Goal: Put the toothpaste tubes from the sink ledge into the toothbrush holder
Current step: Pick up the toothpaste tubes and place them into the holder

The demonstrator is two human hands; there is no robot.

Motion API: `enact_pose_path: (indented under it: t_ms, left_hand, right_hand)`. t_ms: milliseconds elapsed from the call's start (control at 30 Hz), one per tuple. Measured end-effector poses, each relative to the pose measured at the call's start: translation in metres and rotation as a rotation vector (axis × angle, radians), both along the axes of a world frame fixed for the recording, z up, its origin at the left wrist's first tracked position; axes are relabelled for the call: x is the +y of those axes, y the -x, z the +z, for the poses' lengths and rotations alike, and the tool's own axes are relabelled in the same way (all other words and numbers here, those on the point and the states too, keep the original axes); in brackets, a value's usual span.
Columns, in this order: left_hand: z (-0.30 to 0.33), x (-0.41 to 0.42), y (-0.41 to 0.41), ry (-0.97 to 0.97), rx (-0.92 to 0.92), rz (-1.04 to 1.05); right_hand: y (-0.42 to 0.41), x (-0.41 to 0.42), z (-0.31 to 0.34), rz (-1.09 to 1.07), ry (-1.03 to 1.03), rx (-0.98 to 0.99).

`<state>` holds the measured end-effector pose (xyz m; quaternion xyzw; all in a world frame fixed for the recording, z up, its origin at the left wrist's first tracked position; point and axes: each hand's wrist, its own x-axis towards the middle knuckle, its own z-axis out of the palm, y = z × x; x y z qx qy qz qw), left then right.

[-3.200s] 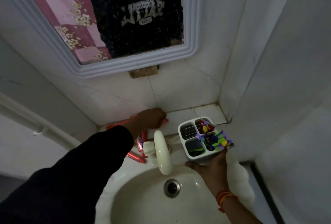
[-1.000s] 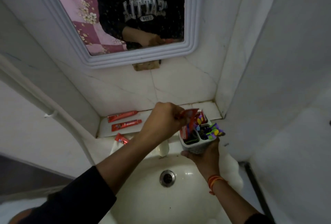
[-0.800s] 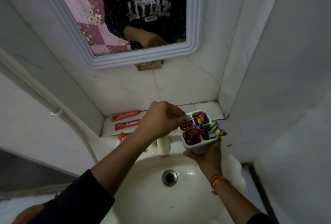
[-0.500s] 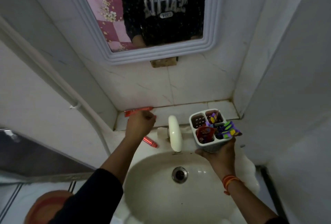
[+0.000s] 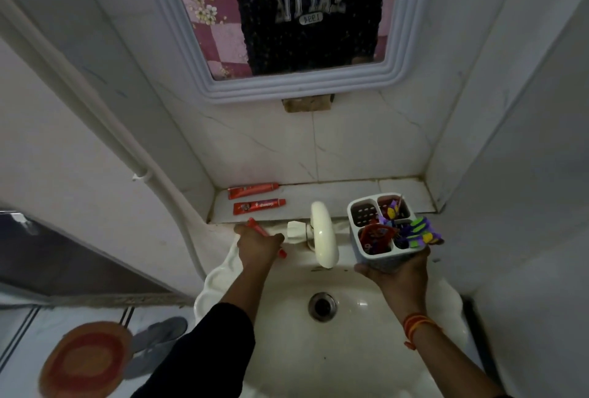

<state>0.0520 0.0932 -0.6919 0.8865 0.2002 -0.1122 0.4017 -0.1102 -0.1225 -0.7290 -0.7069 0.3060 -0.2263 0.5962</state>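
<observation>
My right hand (image 5: 393,270) holds a white toothbrush holder (image 5: 363,206) with four compartments above the sink's right side. A red toothpaste tube (image 5: 377,236) stands in its front left compartment, and colourful toothbrushes (image 5: 420,233) fill the right ones. My left hand (image 5: 258,246) rests on the sink's back left rim, closed over a small red tube (image 5: 255,225) whose ends stick out on both sides. Two more red toothpaste tubes (image 5: 253,190) (image 5: 258,206) lie flat on the tiled ledge behind.
A white tap (image 5: 323,238) stands between my hands at the back of the white sink (image 5: 350,350). A framed mirror (image 5: 398,47) hangs above. Tiled walls close in on both sides. A pipe (image 5: 140,171) runs down the left wall. A round mat (image 5: 83,362) and a slipper (image 5: 156,334) lie on the floor.
My left hand dropped a tube into the holder, swung left toward the ledge, then came down onto the small red tube on the sink rim. The holder stayed in my right hand.
</observation>
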Motion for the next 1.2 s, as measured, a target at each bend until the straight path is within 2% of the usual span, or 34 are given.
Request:
enact_pose_path:
  t_ms: [67, 133, 200, 267, 333, 433, 600, 833, 1033, 1200]
  left_hand:
    - [0.012, 0.005, 0.0, 0.186, 0.049, 0.124]
    - [0.031, 0.01, 0.0, 0.517, 0.081, 0.213]
    - [0.06, 0.01, 0.007, 0.758, 0.072, 0.194]
    - [0.094, 0.007, 0.019, 0.863, -0.06, 0.092]
    - [0.126, -0.001, 0.027, 0.806, -0.261, -0.037]
    - [0.172, -0.025, 0.045, 0.521, -0.427, -0.286]
    - [0.188, -0.084, 0.069, 0.15, -0.37, -0.615]
    - [0.163, -0.111, 0.077, -0.084, -0.314, -0.866]
    - [0.174, -0.097, 0.068, -0.034, -0.348, -0.834]
    - [0.166, -0.074, 0.022, 0.042, -0.392, -0.615]
  right_hand:
    - [0.0, 0.0, 0.001, -0.009, 0.027, 0.005]
    - [0.0, 0.001, 0.0, -0.02, 0.053, 0.011]
    - [0.0, 0.001, 0.0, -0.023, 0.061, 0.015]
    - [0.001, 0.002, 0.002, -0.025, 0.057, 0.02]
    - [0.002, 0.001, 0.004, -0.019, 0.036, 0.015]
    - [0.002, 0.0, 0.005, -0.009, 0.025, 0.006]
    - [0.001, 0.001, 0.002, 0.009, 0.012, -0.031]
    - [0.003, 0.001, 0.007, 0.003, -0.007, -0.059]
    - [0.003, -0.001, 0.003, 0.005, -0.001, -0.037]
    - [0.002, -0.004, 0.002, 0.0, 0.004, -0.008]
